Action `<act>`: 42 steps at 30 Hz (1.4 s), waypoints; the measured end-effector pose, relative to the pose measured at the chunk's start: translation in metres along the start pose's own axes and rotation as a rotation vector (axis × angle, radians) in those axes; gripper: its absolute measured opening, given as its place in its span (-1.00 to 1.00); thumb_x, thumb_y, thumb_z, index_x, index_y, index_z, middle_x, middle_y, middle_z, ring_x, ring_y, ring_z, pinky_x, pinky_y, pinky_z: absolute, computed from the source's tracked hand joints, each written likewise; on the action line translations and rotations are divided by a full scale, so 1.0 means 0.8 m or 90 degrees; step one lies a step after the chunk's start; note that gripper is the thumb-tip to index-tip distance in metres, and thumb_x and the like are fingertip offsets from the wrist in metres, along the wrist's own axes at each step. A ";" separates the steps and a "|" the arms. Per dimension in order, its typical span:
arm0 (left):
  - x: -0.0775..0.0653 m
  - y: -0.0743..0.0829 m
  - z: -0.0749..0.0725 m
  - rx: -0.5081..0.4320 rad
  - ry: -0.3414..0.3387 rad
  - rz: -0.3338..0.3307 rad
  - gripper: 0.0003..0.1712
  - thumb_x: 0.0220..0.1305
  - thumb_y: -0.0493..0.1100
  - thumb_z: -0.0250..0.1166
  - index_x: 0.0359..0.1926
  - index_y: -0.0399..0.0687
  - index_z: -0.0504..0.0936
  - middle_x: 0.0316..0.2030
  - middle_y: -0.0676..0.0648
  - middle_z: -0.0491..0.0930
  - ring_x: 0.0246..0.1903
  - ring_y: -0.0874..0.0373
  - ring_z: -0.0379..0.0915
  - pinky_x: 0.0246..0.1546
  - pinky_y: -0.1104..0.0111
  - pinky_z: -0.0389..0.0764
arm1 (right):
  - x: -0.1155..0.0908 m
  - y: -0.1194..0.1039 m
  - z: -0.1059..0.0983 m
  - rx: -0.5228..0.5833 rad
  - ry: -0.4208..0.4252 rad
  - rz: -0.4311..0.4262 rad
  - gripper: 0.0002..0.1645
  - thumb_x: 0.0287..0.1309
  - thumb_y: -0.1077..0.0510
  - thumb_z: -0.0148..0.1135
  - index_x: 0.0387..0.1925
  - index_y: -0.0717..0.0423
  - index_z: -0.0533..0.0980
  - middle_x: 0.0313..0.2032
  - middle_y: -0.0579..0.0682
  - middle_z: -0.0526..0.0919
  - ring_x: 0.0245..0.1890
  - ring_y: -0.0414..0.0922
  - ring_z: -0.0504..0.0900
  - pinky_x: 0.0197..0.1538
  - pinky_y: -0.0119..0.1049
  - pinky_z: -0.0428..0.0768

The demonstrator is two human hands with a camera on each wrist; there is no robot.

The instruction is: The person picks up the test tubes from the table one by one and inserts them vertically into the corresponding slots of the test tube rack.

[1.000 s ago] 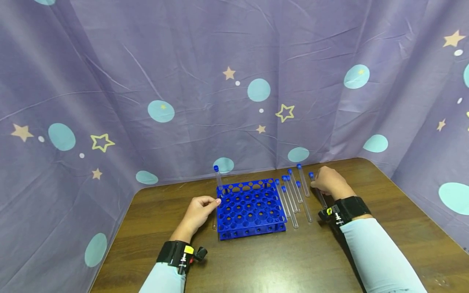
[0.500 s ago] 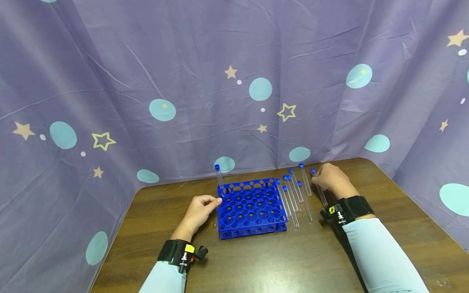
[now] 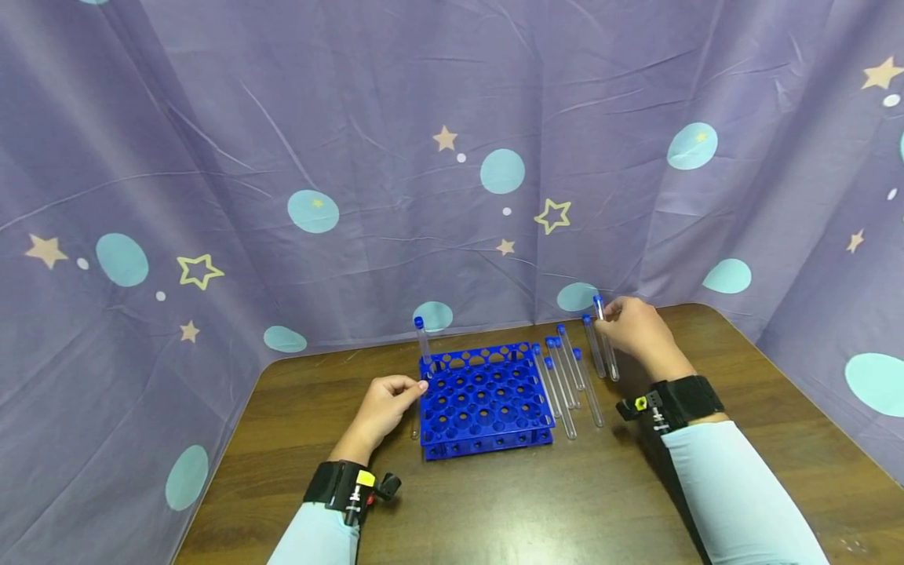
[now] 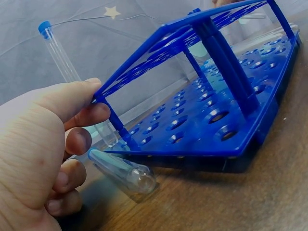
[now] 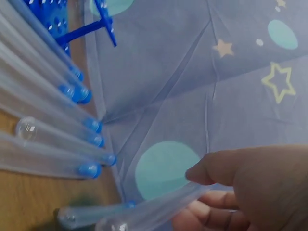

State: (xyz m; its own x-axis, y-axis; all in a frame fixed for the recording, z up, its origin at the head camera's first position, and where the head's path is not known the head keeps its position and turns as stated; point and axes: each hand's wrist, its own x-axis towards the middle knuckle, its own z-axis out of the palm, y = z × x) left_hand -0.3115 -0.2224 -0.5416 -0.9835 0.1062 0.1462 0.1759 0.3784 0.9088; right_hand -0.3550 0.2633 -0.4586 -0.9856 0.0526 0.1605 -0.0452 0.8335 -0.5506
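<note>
Head, left wrist only: left grip (image 3: pixel 384 405) pinches rack (image 3: pixel 492 403) | right grip (image 3: pixel 639 331) pinches tube (image 3: pixel 610 354)

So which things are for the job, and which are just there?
Probably for the job:
Blue plastic rack with round holes, left hand pinching its corner
Long clear blue-capped tube in the right hand
Matching tubes lying beside the rack
Matching tube standing at its far left corner

Just around:
Purple cloth curtain with stars
Brown wooden table

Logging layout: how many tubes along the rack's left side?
2: an upright tube at the rear left of the rack, and a lying tube on the table, left of it. The left hand could hide more.
</note>
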 end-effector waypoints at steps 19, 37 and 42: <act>-0.003 0.004 0.001 0.001 0.007 0.003 -0.76 0.52 -0.16 0.52 -0.23 -0.28 0.89 -0.34 -0.05 0.78 -0.29 0.27 0.53 -0.15 0.41 0.52 | -0.013 -0.047 -0.005 0.130 0.197 -0.161 -0.57 0.53 0.12 0.47 0.24 0.30 0.65 -0.15 0.24 0.88 -0.15 0.25 0.87 -0.10 0.05 0.75; -0.002 0.004 0.001 -0.005 0.002 0.008 -0.77 0.51 -0.17 0.53 -0.24 -0.28 0.90 -0.33 -0.06 0.80 -0.30 0.28 0.55 -0.15 0.42 0.53 | -0.018 -0.075 -0.001 0.199 0.253 -0.232 -0.57 0.51 0.19 0.50 0.27 0.30 0.64 -0.11 0.25 0.87 -0.23 0.28 0.91 -0.25 -0.73 0.46; -0.002 0.002 0.000 -0.001 0.005 0.012 -0.79 0.50 -0.18 0.53 -0.27 -0.25 0.90 -0.32 -0.06 0.81 -0.29 0.30 0.57 -0.12 0.43 0.54 | -0.014 -0.096 0.006 0.204 0.231 -0.247 -0.53 0.50 0.17 0.52 0.29 0.30 0.63 -0.10 0.22 0.88 -0.23 0.23 0.93 -0.27 -0.59 0.56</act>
State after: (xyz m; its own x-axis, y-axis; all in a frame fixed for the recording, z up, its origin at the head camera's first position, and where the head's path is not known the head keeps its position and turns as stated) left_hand -0.3100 -0.2221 -0.5404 -0.9805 0.1057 0.1659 0.1939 0.3757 0.9063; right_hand -0.3410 0.1965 -0.4221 -0.7715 0.0093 0.6361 -0.4916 0.6258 -0.6055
